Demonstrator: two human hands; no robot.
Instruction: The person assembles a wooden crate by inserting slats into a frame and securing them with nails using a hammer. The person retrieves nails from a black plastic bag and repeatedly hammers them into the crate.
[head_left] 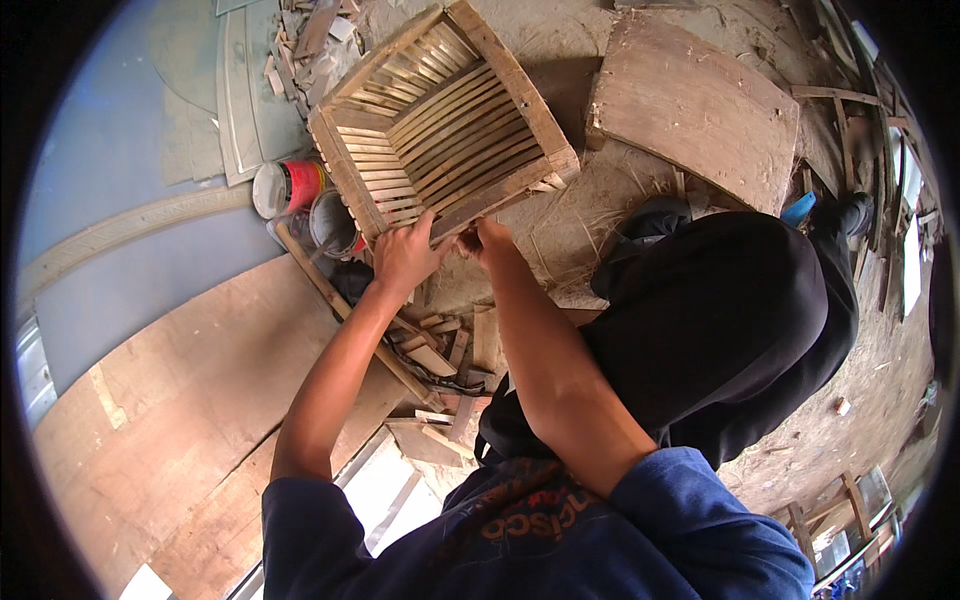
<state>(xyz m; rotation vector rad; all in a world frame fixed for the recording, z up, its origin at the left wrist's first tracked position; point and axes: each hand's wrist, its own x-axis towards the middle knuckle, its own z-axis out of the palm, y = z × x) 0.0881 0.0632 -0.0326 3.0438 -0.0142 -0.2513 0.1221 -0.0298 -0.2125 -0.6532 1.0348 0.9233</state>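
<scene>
Above centre in my head view, the slatted wooden crate [465, 130] sits askew, its open mouth turned up toward me. Thick, square-cut rails make a rough four-sided rim; inside, narrow pale strips run in close parallel rows with thin gaps between them. My left grip [402, 257] is on the rail nearest me, by the lower corner, fingers laid over the wood; I cannot tell whether it is clamped or merely resting. My right grip [487, 241] is just beside it, fingers curled inward at the outer side of that rail, and what they may hold is hidden from me. Left of the crate I see two round tins, a red-sided tin [304, 186] and a grey-mouthed tin [330, 221]. Jagged wood offcuts [430, 360] lie heaped nearer me. A flat, scuffed plywood panel [695, 110] lies to the right, and a broad brown board [180, 400] spreads across the lower left. The floor [790, 440] looks dusty and rough.
</scene>
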